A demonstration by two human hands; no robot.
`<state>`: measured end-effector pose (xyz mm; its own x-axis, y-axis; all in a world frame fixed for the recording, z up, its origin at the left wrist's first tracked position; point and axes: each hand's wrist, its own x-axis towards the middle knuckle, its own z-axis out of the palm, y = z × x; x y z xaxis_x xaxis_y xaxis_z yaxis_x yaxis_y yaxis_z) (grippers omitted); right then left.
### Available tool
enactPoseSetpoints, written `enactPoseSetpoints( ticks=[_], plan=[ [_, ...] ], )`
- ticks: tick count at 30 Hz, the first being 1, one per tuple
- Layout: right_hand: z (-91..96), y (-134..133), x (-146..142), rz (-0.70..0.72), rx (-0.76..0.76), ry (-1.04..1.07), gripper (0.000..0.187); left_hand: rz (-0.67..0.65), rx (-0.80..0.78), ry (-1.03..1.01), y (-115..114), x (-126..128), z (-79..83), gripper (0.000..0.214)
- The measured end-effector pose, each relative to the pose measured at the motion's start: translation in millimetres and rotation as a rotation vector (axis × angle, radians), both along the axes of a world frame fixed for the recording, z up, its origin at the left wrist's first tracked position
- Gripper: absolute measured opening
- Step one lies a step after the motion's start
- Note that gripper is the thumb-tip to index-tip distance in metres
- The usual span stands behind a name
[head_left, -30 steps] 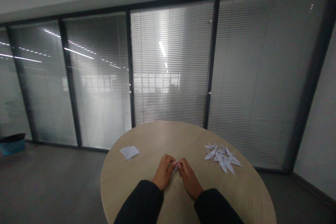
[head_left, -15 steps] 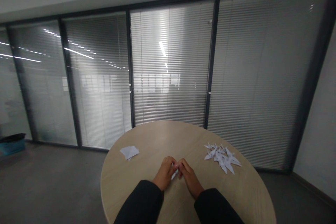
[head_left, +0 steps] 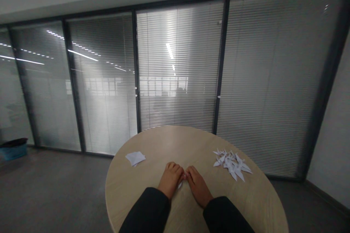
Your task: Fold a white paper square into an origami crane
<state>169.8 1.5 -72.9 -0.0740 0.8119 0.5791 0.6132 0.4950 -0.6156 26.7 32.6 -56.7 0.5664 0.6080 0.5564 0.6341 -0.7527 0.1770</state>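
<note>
Near the middle of the round wooden table (head_left: 175, 142), my left hand (head_left: 171, 179) is closed, fingers curled round a small piece of folded white paper (head_left: 179, 185). Only a sliver of that paper shows below the left fingers; its full shape is hidden. My right hand (head_left: 197, 185) meets the left at the fingertips, its thumb and fingers pinched together at the paper's edge. To the right lies a heap of folded white paper cranes (head_left: 232, 164). A small stack of white paper sheets (head_left: 135, 158) rests at the left of the table.
Behind the table stands a glass partition (head_left: 177, 69) with blinds and dark frames. A blue bin (head_left: 14, 150) with a dark liner sits on the grey floor at far left. A white wall (head_left: 330, 131) rises at the right.
My left hand has rolled over slightly, its fingers more curled. The right fingers have shifted a little, and less of the paper shows. The stack and the heap stay put.
</note>
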Motion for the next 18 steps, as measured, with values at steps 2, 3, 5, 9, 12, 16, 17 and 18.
enactPoseSetpoints(
  ticks=[2,3,5,9,12,16,17,18],
  plan=[
    [2.3,-1.7,-0.1,-0.004,0.031,-0.015,0.025,-0.005,0.024,-0.010,-0.9,-1.1,0.6,0.016],
    [4.2,-2.5,0.5,0.002,0.040,-0.005,0.026,-0.011,0.018,-0.039,-2.0,-1.9,1.2,0.016],
    [8.6,-3.4,2.4,0.014,0.039,0.054,0.027,-0.025,-0.026,-0.134,-4.7,-3.5,2.8,0.016],
    [12.0,-1.9,5.8,0.049,-0.033,0.233,0.024,-0.049,-0.162,-0.397,-8.3,-5.5,7.3,0.017],
    [9.5,0.0,5.0,0.131,-0.104,0.282,0.021,-0.080,-0.241,-0.556,-8.0,-6.0,10.2,0.019],
    [7.8,2.0,3.7,0.149,-0.143,0.283,0.021,-0.134,-0.305,-0.656,-6.2,-6.2,10.3,0.021],
    [8.1,2.4,4.0,0.141,-0.144,0.283,0.022,-0.138,-0.314,-0.663,-5.8,-6.1,9.7,0.021],
    [8.7,2.6,4.5,0.133,-0.146,0.282,0.023,-0.141,-0.322,-0.664,-5.4,-5.8,9.0,0.021]
  ],
)
